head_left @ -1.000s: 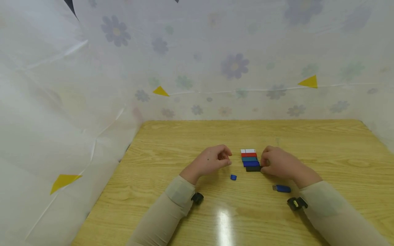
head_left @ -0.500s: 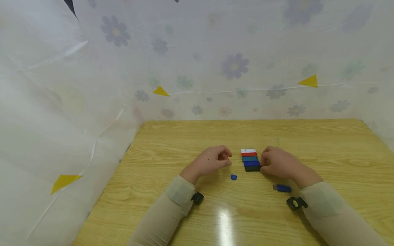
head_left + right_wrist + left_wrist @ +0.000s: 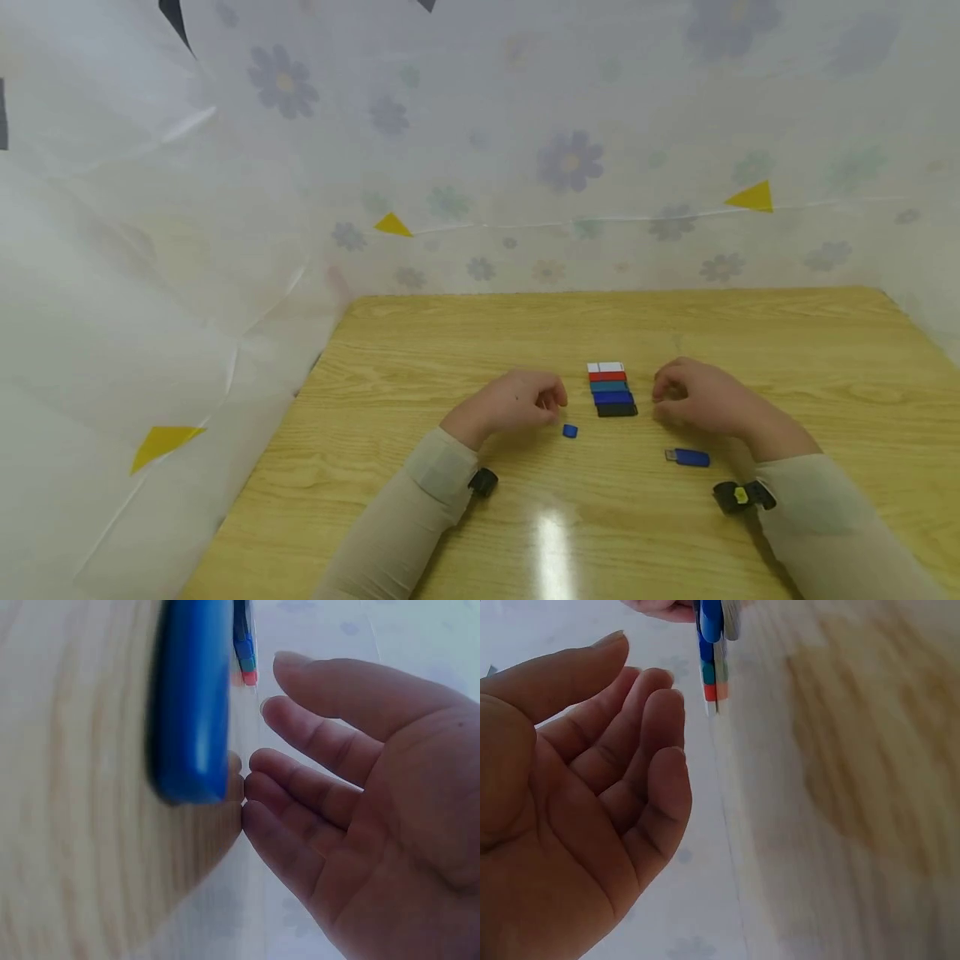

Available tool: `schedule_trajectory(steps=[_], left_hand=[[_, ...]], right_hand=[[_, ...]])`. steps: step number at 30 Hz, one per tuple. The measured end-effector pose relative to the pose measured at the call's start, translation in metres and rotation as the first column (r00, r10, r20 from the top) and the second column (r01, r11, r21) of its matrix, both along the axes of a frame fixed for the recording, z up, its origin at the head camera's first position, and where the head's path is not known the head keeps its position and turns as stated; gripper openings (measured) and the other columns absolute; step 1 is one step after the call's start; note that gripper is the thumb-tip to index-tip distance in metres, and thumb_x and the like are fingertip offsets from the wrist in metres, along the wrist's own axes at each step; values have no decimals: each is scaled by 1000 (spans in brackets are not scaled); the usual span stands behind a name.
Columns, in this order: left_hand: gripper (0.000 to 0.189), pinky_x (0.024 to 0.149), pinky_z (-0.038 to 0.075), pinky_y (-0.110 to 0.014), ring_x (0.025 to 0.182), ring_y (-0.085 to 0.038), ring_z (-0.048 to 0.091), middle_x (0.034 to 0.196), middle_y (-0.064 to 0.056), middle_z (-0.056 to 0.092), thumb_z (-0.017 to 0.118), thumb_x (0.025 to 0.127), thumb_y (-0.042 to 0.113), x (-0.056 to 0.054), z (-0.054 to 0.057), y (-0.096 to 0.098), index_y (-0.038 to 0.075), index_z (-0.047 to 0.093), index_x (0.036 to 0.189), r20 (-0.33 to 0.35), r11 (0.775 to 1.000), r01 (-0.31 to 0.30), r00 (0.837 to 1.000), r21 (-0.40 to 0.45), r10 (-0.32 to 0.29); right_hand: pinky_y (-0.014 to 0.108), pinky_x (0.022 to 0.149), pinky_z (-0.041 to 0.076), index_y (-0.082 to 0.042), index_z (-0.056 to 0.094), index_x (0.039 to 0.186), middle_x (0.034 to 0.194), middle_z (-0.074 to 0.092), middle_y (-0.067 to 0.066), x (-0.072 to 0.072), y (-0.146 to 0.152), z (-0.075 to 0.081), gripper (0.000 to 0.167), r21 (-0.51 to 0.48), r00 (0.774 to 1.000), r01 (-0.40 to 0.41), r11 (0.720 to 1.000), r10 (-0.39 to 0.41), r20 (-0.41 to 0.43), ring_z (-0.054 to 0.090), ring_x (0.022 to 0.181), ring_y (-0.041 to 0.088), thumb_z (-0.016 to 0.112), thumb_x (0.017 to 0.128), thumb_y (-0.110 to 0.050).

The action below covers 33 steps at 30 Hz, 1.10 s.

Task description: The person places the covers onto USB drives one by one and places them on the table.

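Capped USB sticks lie side by side on the table in the head view: white (image 3: 605, 367) at the back, then red (image 3: 607, 377), teal (image 3: 609, 387), blue (image 3: 612, 399) and black (image 3: 617, 410) nearest. Left of this row is my left hand (image 3: 512, 405), its fingers loosely bent around nothing. My right hand (image 3: 705, 400) stands apart from the row on the right; the right wrist view shows nothing in its relaxed fingers (image 3: 300, 787). An uncapped blue USB stick (image 3: 692, 457), metal plug pointing left, lies below it. A small blue cap (image 3: 570, 431) sits near my left fingertips.
The wood-grain table (image 3: 420, 333) extends around the sticks on all sides. Behind it hangs a pale flowered sheet (image 3: 480, 150) with yellow triangles, and more sheeting is at the left. Each wrist wears a black strap mount (image 3: 483, 482).
The black USB stick has slid slightly left, into closer line with the others. My right hand has since let go of it and moved right. The left hand has dropped slightly nearer.
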<state>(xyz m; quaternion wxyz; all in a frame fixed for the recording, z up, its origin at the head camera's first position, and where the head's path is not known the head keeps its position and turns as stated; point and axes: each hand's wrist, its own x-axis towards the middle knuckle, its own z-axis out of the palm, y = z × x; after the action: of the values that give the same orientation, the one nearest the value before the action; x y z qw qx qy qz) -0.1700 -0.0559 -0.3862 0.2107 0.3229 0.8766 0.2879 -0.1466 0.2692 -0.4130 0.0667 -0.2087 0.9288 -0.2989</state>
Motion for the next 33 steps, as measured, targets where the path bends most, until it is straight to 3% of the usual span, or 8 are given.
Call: schedule_trajectory(steps=[5,9,13,18,21,24,27,33], left_hand=[[3,72,49,-26,80,-8,58,92,12,63,69,99,23,3,-2,1,21,68,100,-49,992,18,998,-127,-24],[19,63,46,-28,67,-9,55,78,11,63,73,93,40,9,-4,8,26,66,84,-68,970,-29,998,-242,13],[35,57,41,-27,57,-9,49,66,8,58,74,88,54,15,-6,20,23,62,79,-101,942,-66,994,-328,34],[30,57,40,-26,59,-7,49,68,10,57,72,91,49,14,-8,29,23,60,82,-188,914,-52,982,-402,-26],[19,62,43,-25,67,-7,52,77,12,59,71,94,38,10,-8,29,24,60,89,-206,915,-16,976,-403,-74],[8,68,45,-25,74,-8,54,85,12,59,69,97,26,6,-8,25,23,61,99,-179,926,48,976,-374,-123],[11,73,47,-26,81,-9,56,92,12,59,67,98,18,2,-7,21,23,63,107,-124,940,107,980,-324,-154],[16,74,48,-26,82,-9,57,94,10,61,68,98,19,-6,-5,19,23,64,113,-43,953,153,984,-262,-170]], right_hand=[[52,87,49,-11,69,106,123,63,13,2,0,1,19,-44,1000,-1,999,2,27,61,108,32,75,93,-24],[52,88,49,-12,69,106,124,62,13,2,2,0,19,-53,1000,-1,999,2,24,61,109,32,75,93,-25],[50,86,49,-13,69,104,123,63,12,1,5,-1,18,-53,1000,-4,999,4,14,61,106,29,76,93,-25],[51,88,49,-16,70,101,126,61,14,0,6,-4,14,-59,1000,-19,998,20,15,59,110,32,76,93,-26],[53,89,48,-17,71,99,127,61,15,-1,6,-6,11,-58,1000,-23,998,24,9,59,112,34,76,93,-25],[53,89,48,-18,71,99,127,61,15,-1,7,-6,10,-55,1000,-25,998,25,6,58,112,34,76,93,-25],[53,90,48,-18,71,99,128,60,15,0,8,-5,9,-50,1000,-26,998,26,5,58,112,35,75,94,-25],[54,91,47,-18,71,98,127,60,16,2,10,-3,8,-57,1000,-23,998,23,-10,58,114,36,75,93,-22]])
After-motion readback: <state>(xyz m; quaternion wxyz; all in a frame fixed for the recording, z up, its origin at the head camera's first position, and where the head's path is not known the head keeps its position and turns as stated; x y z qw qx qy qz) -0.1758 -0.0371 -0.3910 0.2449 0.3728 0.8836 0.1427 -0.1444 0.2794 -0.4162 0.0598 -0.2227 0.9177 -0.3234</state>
